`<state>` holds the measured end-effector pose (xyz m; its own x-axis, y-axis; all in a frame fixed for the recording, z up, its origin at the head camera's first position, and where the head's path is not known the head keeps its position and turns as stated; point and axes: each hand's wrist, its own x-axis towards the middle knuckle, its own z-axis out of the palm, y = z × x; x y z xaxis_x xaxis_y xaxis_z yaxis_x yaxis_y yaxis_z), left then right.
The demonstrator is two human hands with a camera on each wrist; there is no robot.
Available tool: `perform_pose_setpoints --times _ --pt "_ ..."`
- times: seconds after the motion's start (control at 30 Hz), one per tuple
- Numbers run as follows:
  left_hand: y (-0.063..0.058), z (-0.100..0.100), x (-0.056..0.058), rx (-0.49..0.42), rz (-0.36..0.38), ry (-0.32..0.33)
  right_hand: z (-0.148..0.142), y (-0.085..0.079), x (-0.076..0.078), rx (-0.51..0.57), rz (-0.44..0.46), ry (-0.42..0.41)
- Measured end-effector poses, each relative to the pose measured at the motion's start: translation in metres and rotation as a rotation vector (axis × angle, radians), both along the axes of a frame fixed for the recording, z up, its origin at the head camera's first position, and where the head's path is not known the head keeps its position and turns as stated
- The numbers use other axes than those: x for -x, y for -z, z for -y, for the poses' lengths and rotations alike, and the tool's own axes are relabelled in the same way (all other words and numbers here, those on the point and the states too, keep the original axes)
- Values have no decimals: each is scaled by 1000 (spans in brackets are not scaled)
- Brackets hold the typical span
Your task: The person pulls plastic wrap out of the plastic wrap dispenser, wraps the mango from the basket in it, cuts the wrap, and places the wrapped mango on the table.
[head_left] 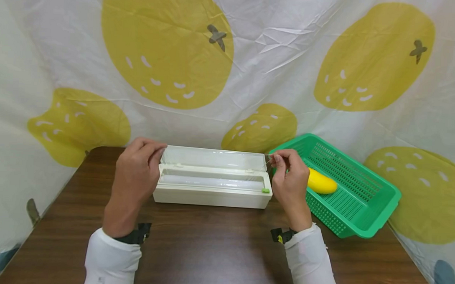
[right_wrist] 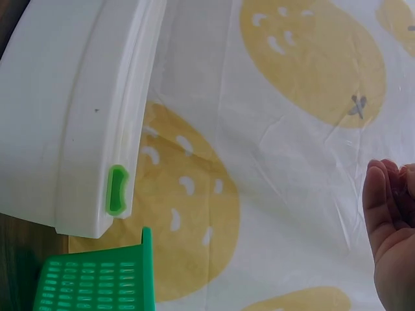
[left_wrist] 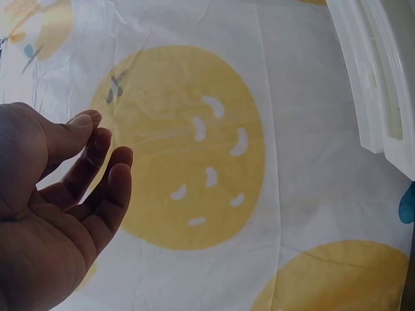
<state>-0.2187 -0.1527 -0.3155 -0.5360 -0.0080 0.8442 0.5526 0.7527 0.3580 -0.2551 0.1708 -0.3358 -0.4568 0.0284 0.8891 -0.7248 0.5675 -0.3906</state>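
Note:
A white cling film dispenser box (head_left: 210, 198) stands on the table with its lid (head_left: 215, 159) raised at the back. The white roll shows through the long window in its top, and a small green slider (head_left: 265, 190) sits at the right end. Between the two hands stretches a clear sheet of cling film (head_left: 267, 161), faint against the lid. My left hand (head_left: 137, 172) pinches its left edge between thumb and index finger, just off the box's left end. Beyond the right end, my right hand (head_left: 291, 182) pinches the other edge with thumb and fingertips.
Right of the box, a green plastic basket (head_left: 375, 218) stands at an angle, with a yellow elongated object (head_left: 322, 181) inside. The brown wooden table (head_left: 205, 245) meets a white curtain (head_left: 275, 77) printed with yellow fruit behind the box.

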Motion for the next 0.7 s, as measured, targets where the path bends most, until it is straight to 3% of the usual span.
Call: perform_pose_setpoints --times 0.37,0.7 --pt "-7 -1 -6 -12 -29 -4 2 -6 -4 45 -83 -26" --pt "-14 -3 -13 -30 -60 1 3 -9 -7 73 -104 -57"
